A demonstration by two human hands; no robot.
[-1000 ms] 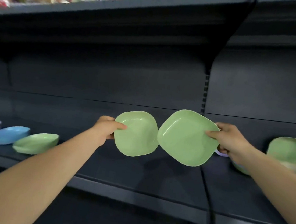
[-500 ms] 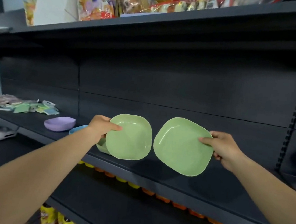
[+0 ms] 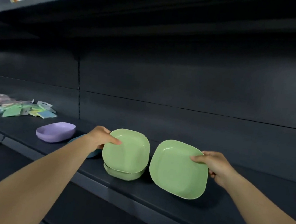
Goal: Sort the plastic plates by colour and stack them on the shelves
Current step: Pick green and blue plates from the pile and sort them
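My left hand [image 3: 100,139] pinches a green plate [image 3: 125,150] tilted above the green plate on the shelf [image 3: 124,174]; I should level it to nest squarely. My right hand [image 3: 212,167] pinches the second green plate [image 3: 177,169], waiting beside.

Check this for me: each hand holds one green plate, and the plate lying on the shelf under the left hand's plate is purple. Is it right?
Not quite. In the head view the plate under the left hand's plate is green, not purple. The purple plate lies further left on the shelf. The right hand does hold a green plate.
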